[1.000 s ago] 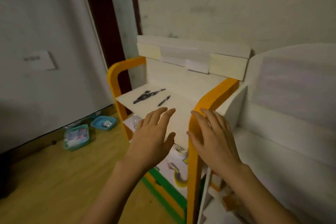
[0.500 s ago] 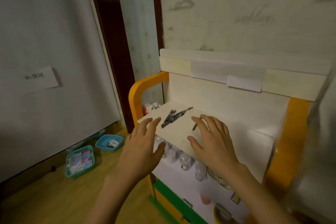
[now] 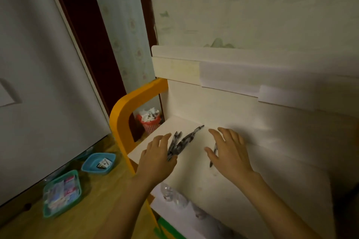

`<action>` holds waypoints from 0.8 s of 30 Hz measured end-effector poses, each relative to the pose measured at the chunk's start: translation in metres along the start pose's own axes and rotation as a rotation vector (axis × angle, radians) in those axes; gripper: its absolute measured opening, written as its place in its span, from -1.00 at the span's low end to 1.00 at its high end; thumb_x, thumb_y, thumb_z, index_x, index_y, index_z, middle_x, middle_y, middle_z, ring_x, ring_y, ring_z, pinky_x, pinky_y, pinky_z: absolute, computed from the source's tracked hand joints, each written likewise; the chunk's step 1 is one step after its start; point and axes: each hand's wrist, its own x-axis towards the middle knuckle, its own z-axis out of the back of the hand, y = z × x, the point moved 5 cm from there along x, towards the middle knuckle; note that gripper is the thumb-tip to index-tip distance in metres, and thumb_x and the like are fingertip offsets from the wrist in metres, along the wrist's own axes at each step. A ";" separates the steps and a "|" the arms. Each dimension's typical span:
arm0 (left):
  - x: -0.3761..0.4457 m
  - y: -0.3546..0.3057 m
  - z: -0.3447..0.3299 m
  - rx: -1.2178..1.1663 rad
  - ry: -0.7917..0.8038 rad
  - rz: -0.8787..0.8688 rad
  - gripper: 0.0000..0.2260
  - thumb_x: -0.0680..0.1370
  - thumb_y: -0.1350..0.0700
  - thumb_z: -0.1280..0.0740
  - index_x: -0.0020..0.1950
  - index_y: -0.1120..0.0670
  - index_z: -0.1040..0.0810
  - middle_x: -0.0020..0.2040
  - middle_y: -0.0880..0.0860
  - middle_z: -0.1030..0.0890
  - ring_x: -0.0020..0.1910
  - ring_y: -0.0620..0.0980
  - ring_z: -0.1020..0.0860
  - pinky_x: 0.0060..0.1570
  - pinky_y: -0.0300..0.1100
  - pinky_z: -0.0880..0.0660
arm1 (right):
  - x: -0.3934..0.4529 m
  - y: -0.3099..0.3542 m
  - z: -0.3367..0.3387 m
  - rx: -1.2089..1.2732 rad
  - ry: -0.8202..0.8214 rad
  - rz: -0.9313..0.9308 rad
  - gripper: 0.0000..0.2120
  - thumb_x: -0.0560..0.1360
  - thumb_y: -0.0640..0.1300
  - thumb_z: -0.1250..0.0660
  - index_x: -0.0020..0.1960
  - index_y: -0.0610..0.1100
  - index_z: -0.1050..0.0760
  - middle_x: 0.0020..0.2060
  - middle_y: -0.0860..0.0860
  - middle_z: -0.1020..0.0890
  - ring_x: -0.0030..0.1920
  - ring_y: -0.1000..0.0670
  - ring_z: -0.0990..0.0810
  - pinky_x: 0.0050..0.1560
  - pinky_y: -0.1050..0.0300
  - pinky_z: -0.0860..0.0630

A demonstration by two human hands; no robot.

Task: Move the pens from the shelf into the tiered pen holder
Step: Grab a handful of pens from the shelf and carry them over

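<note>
no legible text, labels, brands or numbers anywhere

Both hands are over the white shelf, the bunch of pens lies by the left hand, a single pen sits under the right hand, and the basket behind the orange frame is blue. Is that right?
Not quite: the head view shows the basket behind the orange frame is red, not blue. The rest holds: left hand and right hand are over the white shelf, with the bunch of pens by the left and a single pen under the right.
</note>
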 end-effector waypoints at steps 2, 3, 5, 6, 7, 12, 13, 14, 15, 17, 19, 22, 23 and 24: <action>0.029 0.013 -0.020 -0.004 0.061 0.046 -0.34 0.54 -0.18 -0.27 0.55 -0.04 -0.08 0.50 0.04 -0.24 0.43 0.08 -0.29 0.32 0.06 -0.40 | 0.020 -0.009 -0.019 -0.004 0.032 -0.025 -0.49 0.49 0.14 -0.34 0.37 -0.05 -0.43 0.29 -0.08 -0.50 0.29 -0.15 -0.44 0.31 -0.11 -0.36; 0.040 0.018 -0.031 -0.009 0.093 0.071 -0.33 0.54 -0.19 -0.27 0.55 -0.04 -0.08 0.50 0.05 -0.24 0.42 0.09 -0.30 0.32 0.06 -0.40 | 0.028 -0.013 -0.027 -0.005 0.047 -0.036 -0.49 0.49 0.14 -0.33 0.37 -0.05 -0.44 0.29 -0.08 -0.51 0.29 -0.16 -0.45 0.30 -0.11 -0.36; 0.057 0.029 -0.054 -0.014 0.162 0.116 -0.31 0.53 -0.20 -0.27 0.55 -0.02 -0.07 0.49 0.07 -0.25 0.39 0.10 -0.32 0.29 0.04 -0.41 | 0.040 -0.019 -0.042 -0.009 0.080 -0.057 -0.49 0.50 0.16 -0.31 0.38 -0.04 -0.43 0.30 -0.08 -0.50 0.30 -0.16 -0.44 0.30 -0.11 -0.36; 0.064 0.034 -0.065 -0.013 0.198 0.138 -0.30 0.52 -0.22 -0.27 0.55 -0.01 -0.07 0.47 0.07 -0.26 0.38 0.10 -0.33 0.27 0.03 -0.42 | 0.043 -0.022 -0.049 -0.013 0.098 -0.068 -0.48 0.50 0.17 -0.30 0.38 -0.04 -0.42 0.31 -0.07 -0.50 0.31 -0.15 -0.44 0.30 -0.11 -0.36; 0.069 0.038 -0.076 -0.015 0.231 0.160 -0.29 0.51 -0.24 -0.27 0.54 0.01 -0.09 0.45 0.08 -0.28 0.35 0.10 -0.34 0.25 0.02 -0.43 | 0.046 -0.025 -0.055 -0.015 0.113 -0.078 -0.48 0.51 0.18 -0.29 0.39 -0.03 -0.41 0.32 -0.07 -0.49 0.32 -0.15 -0.43 0.31 -0.11 -0.36; 0.100 0.047 -0.110 0.002 0.272 0.206 -0.18 0.43 -0.36 -0.28 0.50 0.11 -0.17 0.33 0.10 -0.33 0.26 0.07 -0.34 0.23 -0.08 -0.42 | 0.054 -0.043 -0.078 -0.010 0.182 -0.163 -0.46 0.53 0.22 -0.22 0.44 0.03 -0.33 0.38 -0.02 -0.42 0.40 -0.11 -0.33 0.38 -0.10 -0.26; 0.107 0.046 -0.114 0.000 0.262 0.201 -0.18 0.42 -0.37 -0.29 0.48 0.12 -0.20 0.31 0.09 -0.32 0.25 0.05 -0.33 0.22 -0.10 -0.42 | 0.055 -0.047 -0.081 -0.013 0.186 -0.178 -0.46 0.52 0.23 -0.21 0.44 0.03 -0.34 0.38 -0.01 -0.42 0.39 -0.11 -0.34 0.38 -0.09 -0.26; 0.113 0.044 -0.117 -0.006 0.258 0.201 -0.21 0.41 -0.36 -0.30 0.45 0.12 -0.24 0.29 0.09 -0.33 0.24 0.04 -0.33 0.20 -0.11 -0.43 | 0.055 -0.049 -0.084 -0.016 0.188 -0.194 -0.46 0.52 0.24 -0.20 0.43 0.03 -0.35 0.36 -0.01 -0.44 0.38 -0.11 -0.35 0.37 -0.09 -0.28; 0.121 0.042 -0.121 -0.009 0.263 0.203 -0.24 0.41 -0.34 -0.32 0.41 0.13 -0.27 0.26 0.09 -0.33 0.22 0.03 -0.33 0.18 -0.13 -0.44 | 0.055 -0.052 -0.087 -0.023 0.184 -0.210 -0.46 0.51 0.24 -0.19 0.41 0.02 -0.37 0.34 0.00 -0.45 0.36 -0.11 -0.38 0.35 -0.09 -0.30; 0.134 0.037 -0.127 -0.009 0.300 0.216 -0.33 0.41 -0.26 -0.37 0.34 0.14 -0.32 0.22 0.10 -0.35 0.18 0.03 -0.36 0.12 -0.15 -0.46 | 0.056 -0.055 -0.088 -0.026 0.160 -0.240 -0.48 0.49 0.23 -0.21 0.36 0.00 -0.42 0.29 0.00 -0.50 0.30 -0.11 -0.43 0.29 -0.10 -0.36; 0.146 0.033 -0.133 -0.018 0.358 0.243 -0.42 0.44 -0.13 -0.40 0.31 0.15 -0.31 0.20 0.12 -0.40 0.15 0.05 -0.42 0.10 -0.14 -0.51 | 0.058 -0.056 -0.088 -0.030 0.133 -0.264 -0.49 0.47 0.21 -0.23 0.33 -0.01 -0.45 0.25 0.00 -0.52 0.26 -0.11 -0.46 0.25 -0.10 -0.39; 0.161 0.030 -0.138 0.008 0.422 0.273 -0.56 0.50 0.07 -0.37 0.30 0.15 -0.30 0.14 0.10 -0.46 0.05 0.03 -0.51 0.05 -0.13 -0.56 | 0.059 -0.057 -0.087 -0.054 0.113 -0.287 -0.49 0.47 0.20 -0.23 0.33 -0.03 -0.45 0.23 0.01 -0.52 0.24 -0.10 -0.47 0.24 -0.09 -0.40; 0.165 0.030 -0.139 0.025 0.434 0.269 -0.59 0.51 0.10 -0.36 0.28 0.14 -0.31 0.13 0.10 -0.47 0.03 0.01 -0.52 0.03 -0.15 -0.56 | 0.060 -0.057 -0.088 -0.057 0.109 -0.297 -0.49 0.48 0.19 -0.23 0.34 -0.03 -0.45 0.23 0.01 -0.52 0.24 -0.11 -0.47 0.24 -0.09 -0.40; 0.168 0.031 -0.140 0.041 0.447 0.257 -0.61 0.52 0.10 -0.36 0.27 0.14 -0.31 0.12 0.09 -0.47 0.01 0.00 -0.53 0.01 -0.18 -0.55 | 0.060 -0.058 -0.088 -0.059 0.103 -0.306 -0.49 0.47 0.19 -0.23 0.33 -0.03 -0.45 0.23 0.01 -0.53 0.24 -0.11 -0.47 0.25 -0.09 -0.40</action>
